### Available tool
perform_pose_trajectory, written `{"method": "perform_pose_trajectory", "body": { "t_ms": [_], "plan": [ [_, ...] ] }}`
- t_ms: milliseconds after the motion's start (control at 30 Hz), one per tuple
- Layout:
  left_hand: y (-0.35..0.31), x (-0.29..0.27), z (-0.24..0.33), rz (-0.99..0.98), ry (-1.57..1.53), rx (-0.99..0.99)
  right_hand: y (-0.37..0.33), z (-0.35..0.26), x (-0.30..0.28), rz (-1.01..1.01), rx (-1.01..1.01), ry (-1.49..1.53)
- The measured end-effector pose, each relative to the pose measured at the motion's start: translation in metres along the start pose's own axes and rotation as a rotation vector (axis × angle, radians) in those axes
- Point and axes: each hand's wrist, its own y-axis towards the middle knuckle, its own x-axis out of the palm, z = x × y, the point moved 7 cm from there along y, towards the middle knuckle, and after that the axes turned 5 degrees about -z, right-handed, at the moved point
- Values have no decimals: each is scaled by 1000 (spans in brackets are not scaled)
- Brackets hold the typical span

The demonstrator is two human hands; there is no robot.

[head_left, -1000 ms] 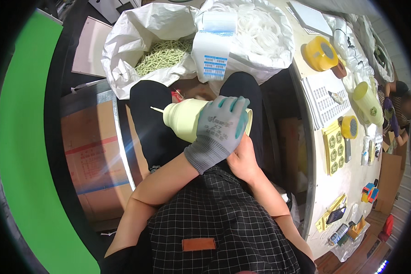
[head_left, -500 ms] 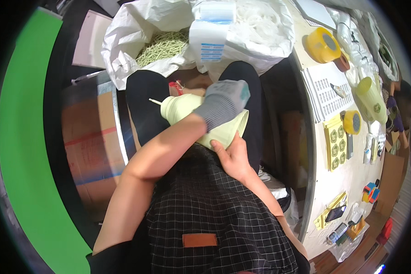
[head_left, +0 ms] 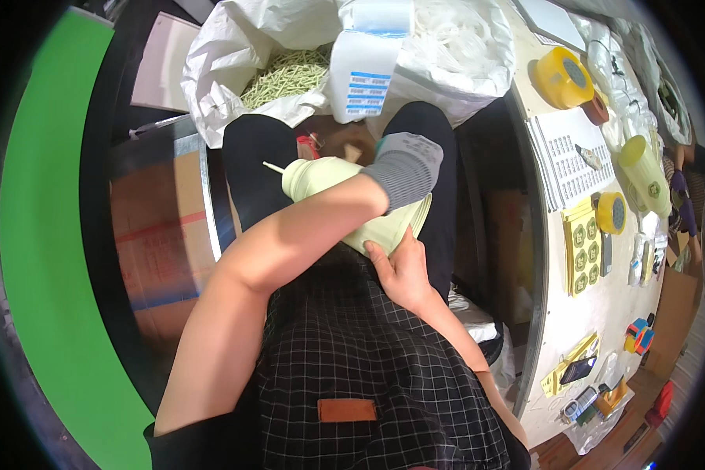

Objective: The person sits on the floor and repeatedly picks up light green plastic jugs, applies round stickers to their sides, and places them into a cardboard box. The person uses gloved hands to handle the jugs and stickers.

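A pale green plastic container (head_left: 321,177) lies on its side across my lap, a thin tube sticking out of its narrow left end. My right hand (head_left: 401,270) is bare and grips the rim of the wide right end, thumb on the near face, the other fingers partly hidden by it. My left hand (head_left: 412,157), in a grey knitted glove, reaches across the container to the far side of the wide end. Its fingers are turned away from view, so whether it presses or grips there is hidden.
Ahead are white sacks, one with short green sticks (head_left: 294,78), one with clear plastic pieces (head_left: 450,43). A white table (head_left: 560,313) on the right bears yellow tape rolls (head_left: 564,77), label sheets (head_left: 581,247) and a similar green container (head_left: 644,176). Cardboard (head_left: 157,227) stands left.
My left hand has shifted slightly to the right along the container, and its wrist has turned. My right hand keeps its hold. The whole view has shifted a little.
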Motion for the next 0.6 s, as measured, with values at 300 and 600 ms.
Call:
{"method": "perform_pose_trajectory", "body": {
  "t_ms": [300, 600],
  "plan": [
    [-32, -38, -2, 517, -43, -10, -3, 5, -22, 106, 34, 229],
    [-259, -63, -158, 1139, 257, -76, 45, -32, -36, 276, -234, 528]
  ]
}}
